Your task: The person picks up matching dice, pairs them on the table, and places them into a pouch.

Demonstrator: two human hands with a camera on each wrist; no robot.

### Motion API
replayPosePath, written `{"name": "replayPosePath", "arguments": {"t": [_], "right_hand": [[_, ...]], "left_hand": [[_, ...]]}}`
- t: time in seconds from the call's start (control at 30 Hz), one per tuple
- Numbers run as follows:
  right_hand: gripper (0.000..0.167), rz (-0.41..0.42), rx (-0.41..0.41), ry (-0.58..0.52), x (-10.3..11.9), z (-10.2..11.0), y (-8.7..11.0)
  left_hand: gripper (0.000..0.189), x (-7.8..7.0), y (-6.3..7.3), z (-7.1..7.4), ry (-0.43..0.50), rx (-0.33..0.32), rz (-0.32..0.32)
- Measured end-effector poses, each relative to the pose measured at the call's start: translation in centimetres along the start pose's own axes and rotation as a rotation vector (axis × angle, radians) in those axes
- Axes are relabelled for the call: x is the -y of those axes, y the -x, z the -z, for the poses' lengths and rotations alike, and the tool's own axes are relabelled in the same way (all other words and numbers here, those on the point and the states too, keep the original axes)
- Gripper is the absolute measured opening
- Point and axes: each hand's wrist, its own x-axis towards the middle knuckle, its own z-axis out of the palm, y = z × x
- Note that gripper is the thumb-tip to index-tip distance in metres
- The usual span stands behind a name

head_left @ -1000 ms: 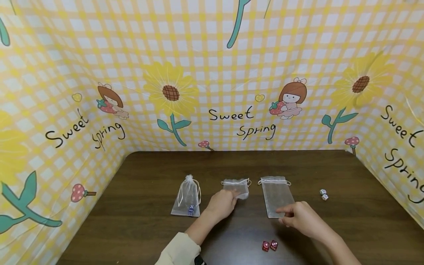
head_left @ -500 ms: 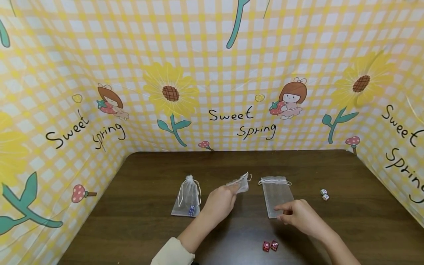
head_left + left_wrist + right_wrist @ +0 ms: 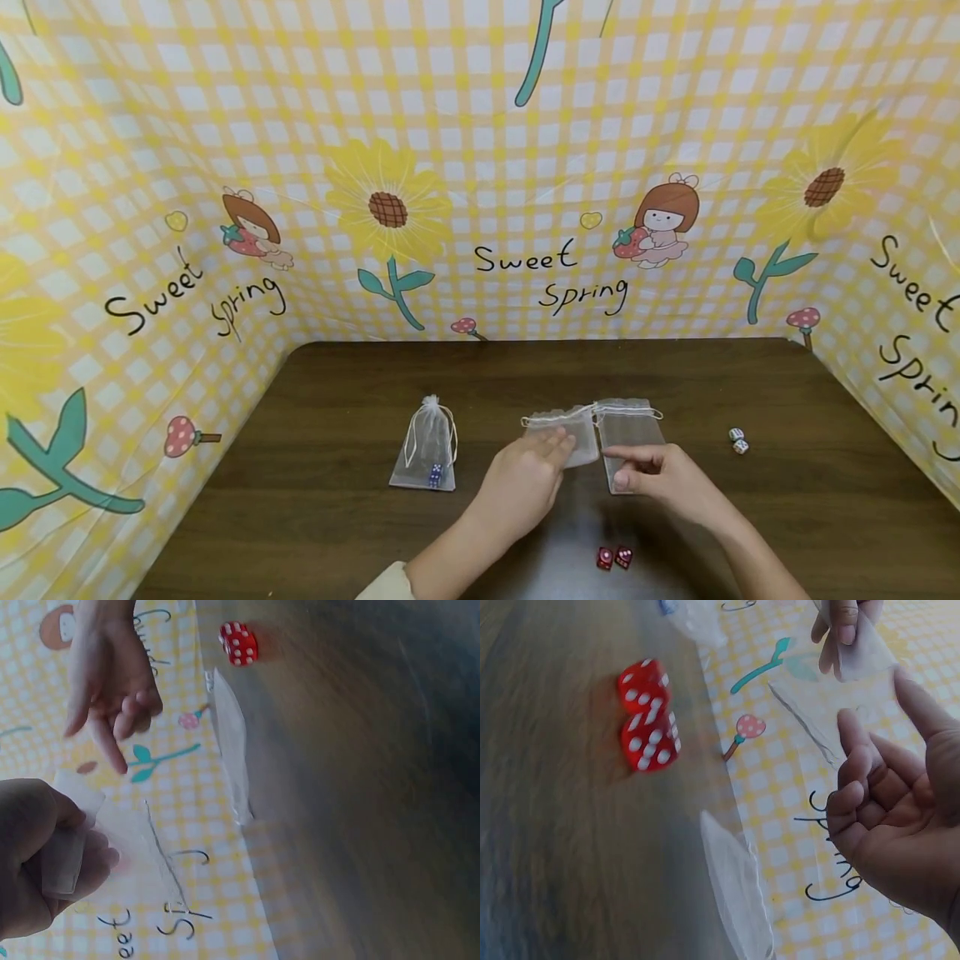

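My left hand (image 3: 521,483) pinches a sheer white drawstring bag (image 3: 585,442) and holds it above the table; the left wrist view shows thumb and fingers (image 3: 71,810) on its folded end. My right hand (image 3: 671,483) hovers beside that bag's lower corner, with nothing gripped. Its index finger points towards the bag, and the other fingers (image 3: 851,802) are loosely bent; whether a fingertip touches the mesh I cannot tell. Behind the right hand a second sheer bag (image 3: 633,425) lies flat. Two red dice (image 3: 605,557) sit nearer me on the table.
A third sheer bag (image 3: 423,442), drawn closed at the top, lies to the left with blue dice (image 3: 435,476) inside. Two white dice (image 3: 737,435) rest on the right side. Yellow checked cloth (image 3: 525,183) walls off the dark wooden table (image 3: 300,500).
The left hand has lifted the bag and carried it right, beside the flat bag. My right hand has shifted slightly left and up. The dice have stayed put.
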Motion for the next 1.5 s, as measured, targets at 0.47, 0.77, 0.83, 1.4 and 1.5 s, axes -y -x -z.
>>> {"name": "replayPosePath", "arguments": {"t": [0.47, 0.77, 0.83, 1.4, 1.5], "right_hand": [[0.018, -0.158, -0.082, -0.591, 0.7, -1.2, -0.6], [0.014, -0.241, -0.114, -0.579, 0.9, -1.2, -0.5], [0.015, -0.246, -0.121, -0.558, 1.1, -1.3, -0.5], [0.014, 0.019, -0.511, 0.044, 4.0, -2.1, -0.1], [0.011, 0.094, -0.601, 0.063, 4.1, -2.3, 0.0]], "left_hand": [[0.035, -2.5, 0.7, 1.9, -0.225, -0.062, -0.168], [0.04, -3.5, 1.3, 1.9, -0.24, 0.0, -0.222], [0.039, -3.7, 1.5, 1.7, -0.236, 0.002, -0.229], [0.032, -3.2, 2.1, 0.9, -0.234, -0.004, -0.198], [0.027, -2.4, 2.1, 0.8, -0.213, -0.043, -0.142]]}}
